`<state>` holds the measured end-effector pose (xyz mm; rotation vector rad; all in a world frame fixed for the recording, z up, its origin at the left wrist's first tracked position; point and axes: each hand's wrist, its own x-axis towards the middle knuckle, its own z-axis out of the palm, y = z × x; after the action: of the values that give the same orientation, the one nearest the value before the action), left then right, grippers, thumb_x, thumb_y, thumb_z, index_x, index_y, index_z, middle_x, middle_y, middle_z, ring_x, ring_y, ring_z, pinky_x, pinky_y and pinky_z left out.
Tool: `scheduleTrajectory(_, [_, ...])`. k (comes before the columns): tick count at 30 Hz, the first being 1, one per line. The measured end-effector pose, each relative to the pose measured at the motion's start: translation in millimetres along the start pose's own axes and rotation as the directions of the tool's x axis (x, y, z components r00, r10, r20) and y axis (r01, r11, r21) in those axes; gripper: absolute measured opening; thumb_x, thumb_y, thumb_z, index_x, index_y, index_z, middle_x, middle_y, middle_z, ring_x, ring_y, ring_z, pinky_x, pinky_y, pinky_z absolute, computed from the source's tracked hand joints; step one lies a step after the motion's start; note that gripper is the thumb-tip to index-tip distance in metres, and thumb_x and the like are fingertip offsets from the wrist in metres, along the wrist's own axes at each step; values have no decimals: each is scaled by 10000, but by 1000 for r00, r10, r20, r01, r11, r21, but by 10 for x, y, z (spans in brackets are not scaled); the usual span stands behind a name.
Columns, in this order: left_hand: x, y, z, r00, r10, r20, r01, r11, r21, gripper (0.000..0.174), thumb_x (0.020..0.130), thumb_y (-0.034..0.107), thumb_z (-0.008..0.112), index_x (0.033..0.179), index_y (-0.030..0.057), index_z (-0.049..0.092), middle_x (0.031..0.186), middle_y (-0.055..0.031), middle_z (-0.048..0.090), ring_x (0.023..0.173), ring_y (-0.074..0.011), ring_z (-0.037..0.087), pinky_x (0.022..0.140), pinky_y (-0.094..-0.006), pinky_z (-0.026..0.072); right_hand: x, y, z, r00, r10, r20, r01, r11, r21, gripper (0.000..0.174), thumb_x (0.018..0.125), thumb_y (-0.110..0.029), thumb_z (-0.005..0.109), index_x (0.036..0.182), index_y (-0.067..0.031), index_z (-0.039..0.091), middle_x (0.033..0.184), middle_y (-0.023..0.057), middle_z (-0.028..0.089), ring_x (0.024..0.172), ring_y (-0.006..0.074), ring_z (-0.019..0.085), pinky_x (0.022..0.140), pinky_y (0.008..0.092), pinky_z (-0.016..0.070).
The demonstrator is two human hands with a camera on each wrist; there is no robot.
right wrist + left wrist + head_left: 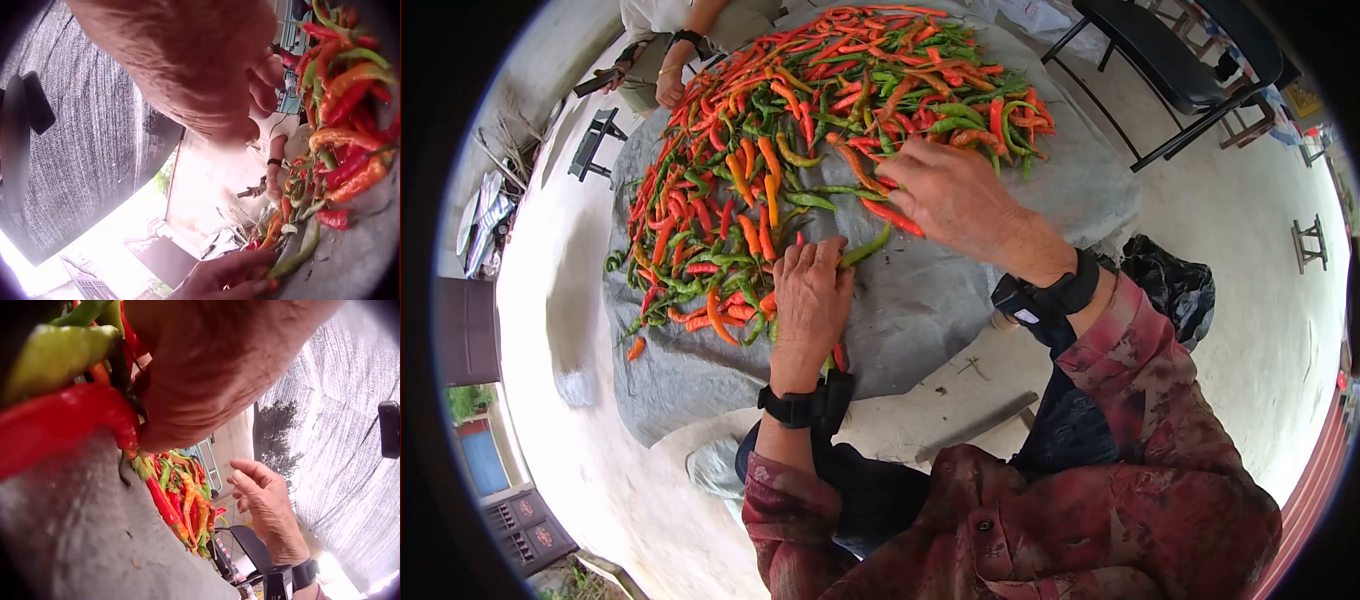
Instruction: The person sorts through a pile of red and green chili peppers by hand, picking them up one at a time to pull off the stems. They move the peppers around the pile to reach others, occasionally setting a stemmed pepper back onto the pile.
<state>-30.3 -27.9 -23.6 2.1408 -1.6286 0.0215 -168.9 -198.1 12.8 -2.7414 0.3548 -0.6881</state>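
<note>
A pile of red, orange and green peppers (745,180) lies on a grey cloth (920,320). At its near edge my left hand (810,300) is palm down with bent fingers. It grips peppers: a green one (868,246) sticks out past the thumb side, also visible in the right wrist view (300,257), and a red tip shows below the palm. My right hand (960,205) hovers over the pile's right front, above a red pepper (893,217). In the left wrist view the right hand (269,512) has loosely bent fingers and nothing visible in them.
Across the pile another person's hand (670,87) hangs by its edge. A black chair (1155,60) stands at the back right, a small stool (598,143) at the left. A black plastic bag (1170,290) lies right of the cloth, and a wooden bar (975,428) is near my legs.
</note>
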Motion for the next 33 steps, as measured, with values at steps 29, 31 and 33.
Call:
scheduleTrajectory(29, [10, -65, -268, 984, -45, -175, -2, 966, -259, 110, 855, 112, 628, 913, 19, 621, 801, -110, 621, 742, -266, 600, 671, -352, 466, 14, -33, 81, 989, -125, 79, 129, 991, -45, 120, 790, -115, 629, 823, -41, 541, 764, 105, 574, 743, 302, 620, 609, 414, 498])
scheduleTrajectory(31, [4, -92, -351, 956, -182, -231, 91, 930, -357, 115, 877, 114, 606, 939, 18, 623, 790, -104, 621, 689, -229, 601, 649, -316, 459, 43, 115, -80, 997, -73, -26, 70, 991, -117, 92, 791, -101, 604, 825, -39, 545, 728, 111, 583, 694, 309, 630, 585, 418, 504])
scheduleTrajectory(33, [-26, -137, -383, 968, -181, -175, 116, 938, -327, 124, 865, 113, 616, 945, 19, 628, 811, -101, 621, 723, -240, 602, 662, -326, 462, 39, 271, -261, 975, 127, -182, -171, 954, -248, 135, 797, -118, 622, 892, -45, 559, 753, 107, 592, 714, 309, 634, 610, 417, 516])
